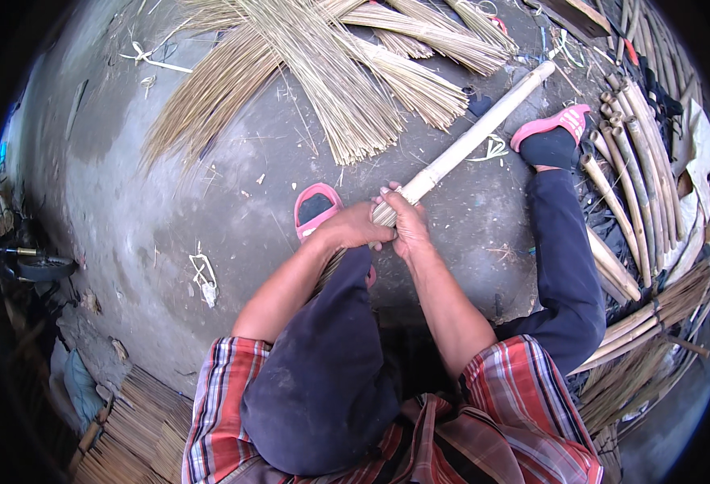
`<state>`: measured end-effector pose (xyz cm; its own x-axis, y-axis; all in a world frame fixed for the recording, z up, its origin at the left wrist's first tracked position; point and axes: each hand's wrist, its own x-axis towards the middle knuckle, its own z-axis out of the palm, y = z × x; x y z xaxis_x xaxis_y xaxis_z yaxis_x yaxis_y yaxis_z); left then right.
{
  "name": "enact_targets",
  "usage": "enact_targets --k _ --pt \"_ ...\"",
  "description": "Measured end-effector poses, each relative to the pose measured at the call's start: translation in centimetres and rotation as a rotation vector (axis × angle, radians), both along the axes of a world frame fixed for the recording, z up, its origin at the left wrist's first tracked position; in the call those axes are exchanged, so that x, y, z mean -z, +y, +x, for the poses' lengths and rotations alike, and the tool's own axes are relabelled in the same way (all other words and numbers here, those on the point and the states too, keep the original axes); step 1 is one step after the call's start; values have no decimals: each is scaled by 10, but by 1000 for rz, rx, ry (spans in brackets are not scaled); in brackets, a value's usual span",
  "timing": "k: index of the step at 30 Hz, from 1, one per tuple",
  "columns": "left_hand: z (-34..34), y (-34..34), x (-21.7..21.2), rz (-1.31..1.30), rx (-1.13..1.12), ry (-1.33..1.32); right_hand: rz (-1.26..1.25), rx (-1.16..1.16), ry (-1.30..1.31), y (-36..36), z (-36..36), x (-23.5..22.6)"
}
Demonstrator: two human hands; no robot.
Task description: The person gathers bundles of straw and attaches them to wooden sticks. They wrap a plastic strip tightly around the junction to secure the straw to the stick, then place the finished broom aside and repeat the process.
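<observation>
A long pale bamboo pole [484, 129] slants from my hands up toward the far right. My right hand [409, 223] is closed around its near end. Against it, my left hand [356, 227] is closed where thin sticks [383, 214] show at the pole's end. More thin sticks [327, 273] run down beside my left thigh, partly hidden by my forearm and leg. My fingers cover the spot where sticks and pole meet, so how they join cannot be seen.
Bundles of thin dry sticks [322, 81] lie crossed on the concrete floor ahead. Bamboo poles [641, 177] are heaped at the right, beyond my outstretched foot in a pink sandal [555, 123]. White strips [204, 278] lie at the left. Another stick pile [133, 436] is at lower left.
</observation>
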<state>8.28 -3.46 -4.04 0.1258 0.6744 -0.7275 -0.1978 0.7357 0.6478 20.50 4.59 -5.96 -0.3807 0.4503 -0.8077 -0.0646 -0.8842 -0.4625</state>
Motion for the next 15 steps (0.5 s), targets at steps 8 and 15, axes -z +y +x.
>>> enact_targets --k 8,15 --pt "7 -1 -1 2 89 384 44 -30 -15 -4 -1 8" --pt "2 3 -2 -147 149 411 531 -100 -412 3 14 4"
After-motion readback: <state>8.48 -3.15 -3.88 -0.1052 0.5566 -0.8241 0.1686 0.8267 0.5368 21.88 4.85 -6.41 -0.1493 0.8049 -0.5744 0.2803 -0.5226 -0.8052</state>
